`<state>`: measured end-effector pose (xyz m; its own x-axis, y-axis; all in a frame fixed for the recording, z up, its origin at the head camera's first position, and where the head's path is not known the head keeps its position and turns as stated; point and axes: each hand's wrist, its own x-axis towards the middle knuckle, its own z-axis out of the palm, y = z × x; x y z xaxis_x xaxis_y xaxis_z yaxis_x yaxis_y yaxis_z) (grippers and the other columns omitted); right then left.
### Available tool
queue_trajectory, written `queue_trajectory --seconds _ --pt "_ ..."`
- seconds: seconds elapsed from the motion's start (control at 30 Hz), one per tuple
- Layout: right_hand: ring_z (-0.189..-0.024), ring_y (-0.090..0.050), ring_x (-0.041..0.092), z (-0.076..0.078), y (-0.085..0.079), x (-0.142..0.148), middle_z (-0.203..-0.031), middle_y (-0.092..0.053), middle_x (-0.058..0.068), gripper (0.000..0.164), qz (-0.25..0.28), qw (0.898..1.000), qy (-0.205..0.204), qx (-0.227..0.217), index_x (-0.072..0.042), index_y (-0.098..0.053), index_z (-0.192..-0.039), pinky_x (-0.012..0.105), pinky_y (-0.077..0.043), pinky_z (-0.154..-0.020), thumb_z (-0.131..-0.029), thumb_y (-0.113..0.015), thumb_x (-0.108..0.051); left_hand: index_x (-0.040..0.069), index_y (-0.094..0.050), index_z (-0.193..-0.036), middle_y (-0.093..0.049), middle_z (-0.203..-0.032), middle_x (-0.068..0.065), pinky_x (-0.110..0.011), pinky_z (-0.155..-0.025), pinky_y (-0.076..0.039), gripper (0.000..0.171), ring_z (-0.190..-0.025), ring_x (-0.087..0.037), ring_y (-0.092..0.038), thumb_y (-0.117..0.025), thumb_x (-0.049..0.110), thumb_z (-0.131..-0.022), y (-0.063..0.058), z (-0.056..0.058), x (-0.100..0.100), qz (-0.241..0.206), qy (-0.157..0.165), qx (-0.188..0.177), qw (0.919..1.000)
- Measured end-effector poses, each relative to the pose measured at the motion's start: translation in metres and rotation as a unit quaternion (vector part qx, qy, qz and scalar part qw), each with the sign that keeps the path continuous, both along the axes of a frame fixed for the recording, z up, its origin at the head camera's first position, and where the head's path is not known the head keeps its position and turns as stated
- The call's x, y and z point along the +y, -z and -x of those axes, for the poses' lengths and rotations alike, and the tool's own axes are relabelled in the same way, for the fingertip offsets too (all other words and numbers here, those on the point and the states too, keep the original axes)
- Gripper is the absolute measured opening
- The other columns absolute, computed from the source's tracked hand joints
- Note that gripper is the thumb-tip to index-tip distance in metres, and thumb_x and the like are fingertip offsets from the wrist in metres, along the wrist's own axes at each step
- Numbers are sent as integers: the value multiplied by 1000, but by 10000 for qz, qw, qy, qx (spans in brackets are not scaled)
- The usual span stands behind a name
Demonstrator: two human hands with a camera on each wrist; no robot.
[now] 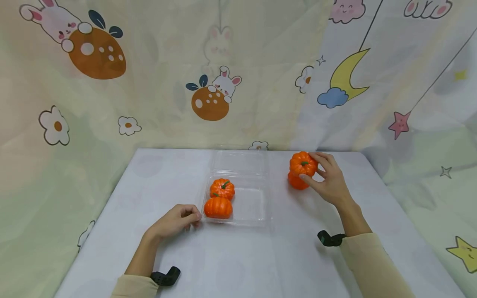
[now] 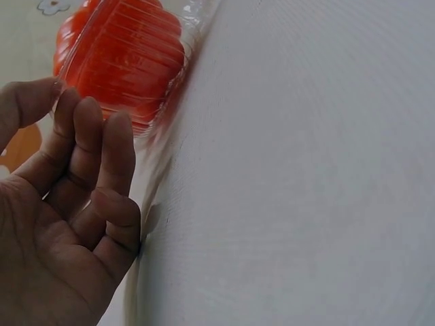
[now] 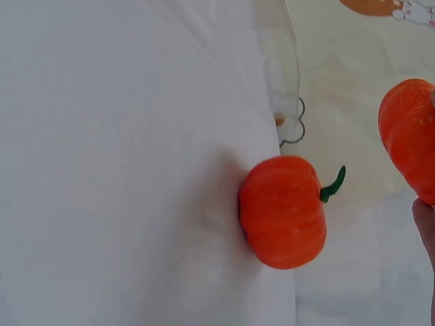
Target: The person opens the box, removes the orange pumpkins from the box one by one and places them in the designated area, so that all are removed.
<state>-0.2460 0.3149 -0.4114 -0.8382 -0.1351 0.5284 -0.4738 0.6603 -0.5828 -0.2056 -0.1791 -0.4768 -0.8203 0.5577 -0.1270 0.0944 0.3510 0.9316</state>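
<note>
A clear plastic container [image 1: 251, 207] lies on the table with its lid folded back. Two small orange pumpkins, one nearer [image 1: 218, 208] and one farther [image 1: 222, 189], sit in its left half. At its near left corner my left hand [image 1: 177, 221] pinches the rim between thumb and fingers; the left wrist view shows the hand [image 2: 75, 197] close up. My right hand [image 1: 329, 182] holds another orange pumpkin [image 1: 302, 163] by its right side, raised off the table. Below it a further pumpkin [image 3: 282, 212] with a green stem rests on the tabletop.
The white table [image 1: 238, 265] ends at a hanging cloth [image 1: 156, 82] printed with rabbits, flowers and stars. The open lid [image 1: 240, 162] extends toward the table's back edge. A black wrist camera sits on the left wrist [image 1: 166, 276] and another on the right [image 1: 331, 239].
</note>
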Motion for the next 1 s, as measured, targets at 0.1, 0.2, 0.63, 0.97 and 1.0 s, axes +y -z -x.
queue_trajectory --seconds 0.1,0.2,0.63,0.97,1.0 --pt "-129 -50 28 -1 1 7 -142 -48 12 69 115 9998 130 -106 -13 -56 -146 58 -51 -91 -84 -84 -6 -3 -68 -97 -69 -89 -19 -27 -64 -49 26 -78 -24 -59 -59 21 -105 1 0 0 7 -26 30 10000" --pt "-129 -49 27 -3 3 14 -142 -48 11 68 128 9994 274 -159 -13 -56 -146 59 -50 -92 -85 -84 -7 -3 -68 -97 -69 -89 -19 -27 -64 -49 26 -77 -24 -59 -59 21 -105 2 0 0 -5 -23 33 10000" --pt "-125 -50 23 -7 18 38 -141 -48 11 72 286 9962 811 -121 -15 -55 -147 14 -48 -91 -83 -87 -12 -2 -68 -97 -69 -89 -16 -27 -65 -49 27 -79 -24 -60 -59 22 -105 3 -3 0 24 -70 -8 10000" --pt "-121 -53 30 -8 26 56 -139 -48 17 70 544 9926 1067 -190 -9 -53 -149 6 -44 -87 -86 -84 -11 -2 -68 -96 -69 -89 -19 -27 -65 -50 27 -79 -25 -60 -59 22 -105 3 -1 0 -66 -58 21 10000" --pt "-122 -53 36 -8 27 59 -140 -47 18 69 523 9926 1068 -253 -9 -52 -150 7 -45 -87 -87 -83 -13 -2 -68 -96 -69 -89 -19 -27 -65 -50 27 -79 -25 -60 -60 22 -105 3 -1 1 -71 -57 22 10000"
